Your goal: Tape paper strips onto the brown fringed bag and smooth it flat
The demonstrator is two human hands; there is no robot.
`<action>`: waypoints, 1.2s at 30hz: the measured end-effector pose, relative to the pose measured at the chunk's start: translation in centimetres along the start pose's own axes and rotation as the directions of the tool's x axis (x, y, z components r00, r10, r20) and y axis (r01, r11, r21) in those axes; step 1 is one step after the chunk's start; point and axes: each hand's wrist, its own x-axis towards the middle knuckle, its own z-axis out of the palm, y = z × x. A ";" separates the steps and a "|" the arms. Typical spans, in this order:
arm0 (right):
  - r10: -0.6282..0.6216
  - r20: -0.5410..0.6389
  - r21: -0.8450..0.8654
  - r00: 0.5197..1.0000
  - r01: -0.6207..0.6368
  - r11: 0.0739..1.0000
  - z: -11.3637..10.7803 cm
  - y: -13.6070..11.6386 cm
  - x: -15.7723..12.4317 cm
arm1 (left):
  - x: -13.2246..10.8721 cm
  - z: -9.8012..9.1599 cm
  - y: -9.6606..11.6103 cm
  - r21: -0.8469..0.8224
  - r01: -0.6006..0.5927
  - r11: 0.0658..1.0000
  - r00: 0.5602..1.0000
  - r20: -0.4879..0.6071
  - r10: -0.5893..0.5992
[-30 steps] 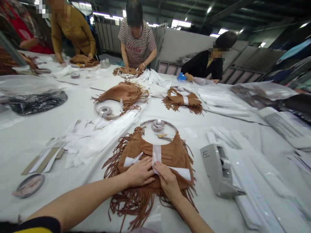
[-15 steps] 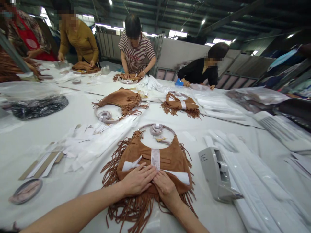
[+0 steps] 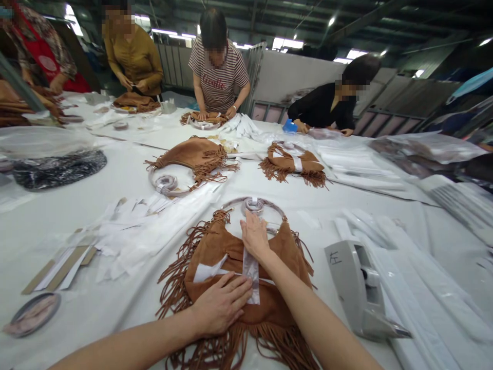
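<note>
A brown fringed suede handbag (image 3: 215, 244) lies flat in front of me, white paper (image 3: 206, 272) showing at its opening. Down its middle runs a pale translucent strip (image 3: 252, 267). My left hand (image 3: 223, 304) rests on the lower front, fingers stretched out, fingertips at the strip. Higher up, my right hand (image 3: 254, 234) lies over the strip's upper part with fingers extended toward the wrapped coil (image 3: 253, 204) inside the handle. Its forearm crosses the bag's right side and hides part of it. A grey tape dispenser (image 3: 356, 288) stands right of the bag.
Two more fringed bags, one left (image 3: 188, 154) and one right (image 3: 295, 162), lie farther back. Paper strips (image 3: 63, 267) and a tape roll (image 3: 34, 313) are at left; white plastic sleeves (image 3: 431, 288) lie at right. Several people work along the far side.
My right hand has moved from the lower front up to the top of the bag. My left hand stays low on the front. The translucent strip now extends lower over the bag.
</note>
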 end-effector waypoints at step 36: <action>-0.409 0.105 -0.189 0.906 0.422 0.886 -3.7 5.2 -24.8 | -0.6 -1.3 1.3 -0.164 0.086 0.983 0.978 0.200 -0.052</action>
